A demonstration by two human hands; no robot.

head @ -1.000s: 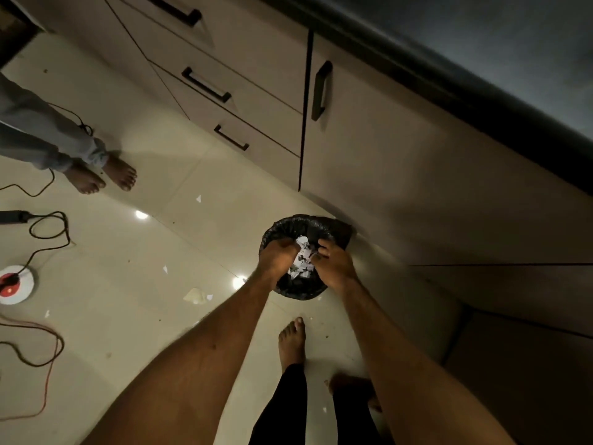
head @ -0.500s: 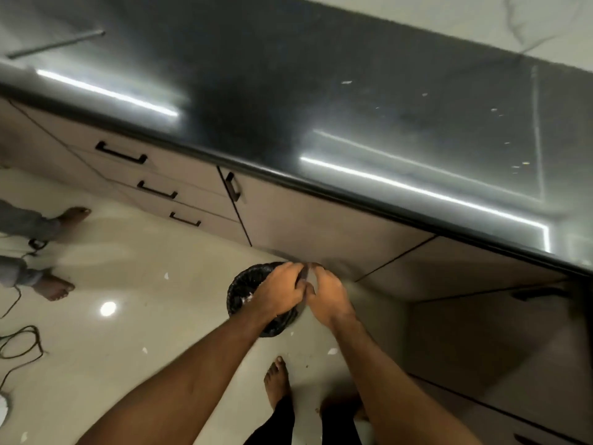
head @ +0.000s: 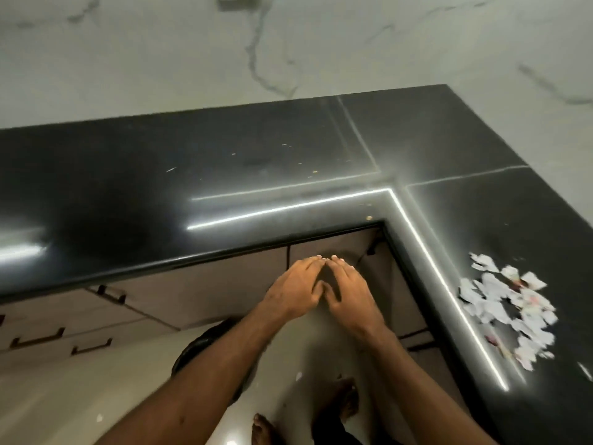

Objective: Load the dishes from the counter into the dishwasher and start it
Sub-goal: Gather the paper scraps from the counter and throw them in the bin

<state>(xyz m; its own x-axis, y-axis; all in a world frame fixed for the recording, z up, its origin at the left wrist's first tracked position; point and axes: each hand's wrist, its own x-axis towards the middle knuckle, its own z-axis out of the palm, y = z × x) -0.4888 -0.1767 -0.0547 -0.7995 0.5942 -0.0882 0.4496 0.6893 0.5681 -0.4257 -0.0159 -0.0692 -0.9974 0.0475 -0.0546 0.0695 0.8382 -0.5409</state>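
Black glossy counter [head: 256,175] bent in an L under a marbled wall [head: 160,53]; on its right leg, a heap of torn paper scraps [head: 507,303]; below the inner corner, before the cabinets [head: 224,284], left hand [head: 293,289] and right hand [head: 351,292] side by side, fingers straight, tips touching, gripping nothing; under the left forearm, a black bin [head: 197,346] on the floor.

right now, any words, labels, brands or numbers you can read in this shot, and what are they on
No text can be read in this view.
On the torn paper scraps lying on the black counter: reddish marks, too blurred to read.
On the cabinet fronts and the marble wall: no lettering shows.
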